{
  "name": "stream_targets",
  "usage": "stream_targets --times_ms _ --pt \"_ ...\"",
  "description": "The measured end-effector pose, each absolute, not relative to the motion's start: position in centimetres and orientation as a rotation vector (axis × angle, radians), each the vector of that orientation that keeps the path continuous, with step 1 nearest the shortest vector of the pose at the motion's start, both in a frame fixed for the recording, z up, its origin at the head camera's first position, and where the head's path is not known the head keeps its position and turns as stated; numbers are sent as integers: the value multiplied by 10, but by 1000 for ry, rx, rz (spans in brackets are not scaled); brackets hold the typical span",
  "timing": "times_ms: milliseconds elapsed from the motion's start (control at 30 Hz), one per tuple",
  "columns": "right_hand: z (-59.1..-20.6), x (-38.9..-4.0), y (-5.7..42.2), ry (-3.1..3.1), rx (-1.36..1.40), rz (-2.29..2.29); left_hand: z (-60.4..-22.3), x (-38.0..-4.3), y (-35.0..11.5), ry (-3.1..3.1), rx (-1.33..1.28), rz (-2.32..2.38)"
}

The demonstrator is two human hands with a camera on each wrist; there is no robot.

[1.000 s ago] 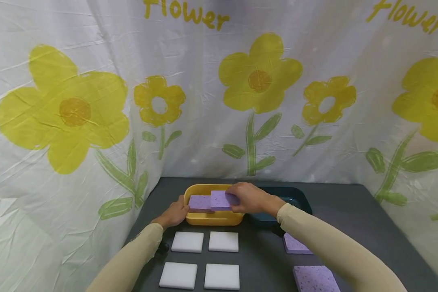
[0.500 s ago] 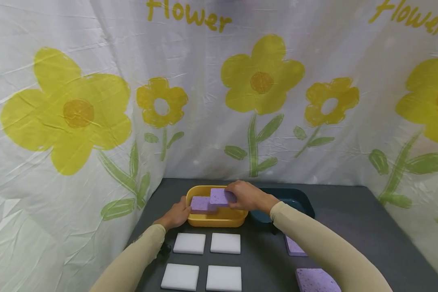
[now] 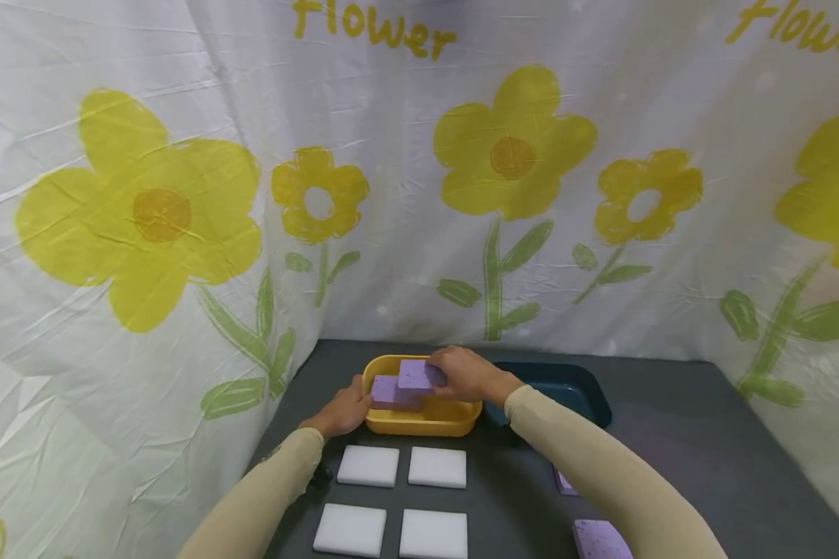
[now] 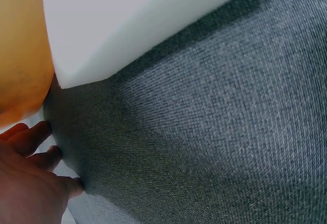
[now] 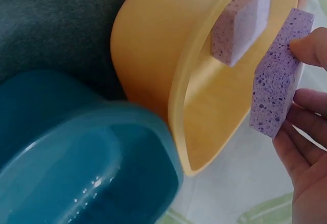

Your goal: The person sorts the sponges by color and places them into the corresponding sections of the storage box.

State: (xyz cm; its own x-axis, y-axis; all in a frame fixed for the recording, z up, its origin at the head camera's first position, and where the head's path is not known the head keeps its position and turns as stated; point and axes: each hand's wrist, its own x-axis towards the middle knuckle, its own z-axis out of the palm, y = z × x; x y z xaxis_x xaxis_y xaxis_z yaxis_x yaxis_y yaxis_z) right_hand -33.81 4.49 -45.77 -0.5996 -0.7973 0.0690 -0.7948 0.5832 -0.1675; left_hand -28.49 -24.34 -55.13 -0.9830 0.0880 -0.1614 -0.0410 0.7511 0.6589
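Head view, and I've got my right hand [image 3: 467, 373] pinching one purple sponge [image 3: 419, 376], now a touch higher and further left over the yellow tray [image 3: 422, 427], nearing a second sponge [image 3: 388, 394] inside but not yet set down, my left hand [image 3: 344, 407] resting loose-fingered at the tray's end.

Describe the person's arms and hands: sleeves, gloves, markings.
Left sleeve and right sleeve: long, beige, close-fitting, ending at the wrists. Left hand and right hand: bare, no gloves. A dark mark shows on the left sleeve, too small to make out. Black item by the left cuff; can't tell what.
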Motion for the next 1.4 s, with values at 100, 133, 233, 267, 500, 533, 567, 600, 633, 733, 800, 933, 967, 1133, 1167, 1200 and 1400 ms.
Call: stream_targets --times_ms 100,133,233,267,500,533,567,600,633,733,800,933,967,1133,1167,1200,1400 --pt "-461 -341 41 2782 -1395 -275 -552 -285 -243 2766 41 1042" --pt "-463 -342 39 2782 -1402 -271 -552 -285 -243 2763 38 1039" --pt "-468 -345 34 2783 -1422 -264 -551 -285 -243 2769 39 1030" --pt "-469 -346 33 2784 -1424 -265 -551 -285 -243 2769 35 1030" --pt "-476 -347 19 2783 -1424 -269 -554 -285 -244 2771 24 1037" --pt "-476 -347 17 2778 -1416 -269 -555 -285 -244 2773 25 1034" --pt "-476 -347 15 2775 -1407 -265 -555 -286 -244 2775 26 1033" --pt "-476 -347 13 2772 -1398 -265 -556 -286 -244 2778 28 1028" --pt "-477 -347 12 2767 -1387 -265 -556 -286 -245 2778 29 1027" --pt "-479 -347 7 2758 -1363 -257 -556 -286 -245 2777 25 1034" --pt "-481 -347 4 2753 -1346 -261 -557 -285 -245 2770 22 1042" --pt "-484 -348 0 2752 -1314 -279 -556 -286 -244 2777 23 1049" --pt "-484 -348 -1 2754 -1306 -287 -556 -286 -244 2783 27 1051" --pt "-487 -349 -7 2763 -1269 -312 -557 -286 -243 2791 21 1064" --pt "-488 -350 -8 2762 -1264 -319 -557 -286 -243 2789 22 1067" --pt "-489 -350 -9 2762 -1265 -323 -557 -286 -243 2789 18 1066" --pt "-495 -349 -15 2758 -1311 -357 -558 -286 -244 2786 28 1058"
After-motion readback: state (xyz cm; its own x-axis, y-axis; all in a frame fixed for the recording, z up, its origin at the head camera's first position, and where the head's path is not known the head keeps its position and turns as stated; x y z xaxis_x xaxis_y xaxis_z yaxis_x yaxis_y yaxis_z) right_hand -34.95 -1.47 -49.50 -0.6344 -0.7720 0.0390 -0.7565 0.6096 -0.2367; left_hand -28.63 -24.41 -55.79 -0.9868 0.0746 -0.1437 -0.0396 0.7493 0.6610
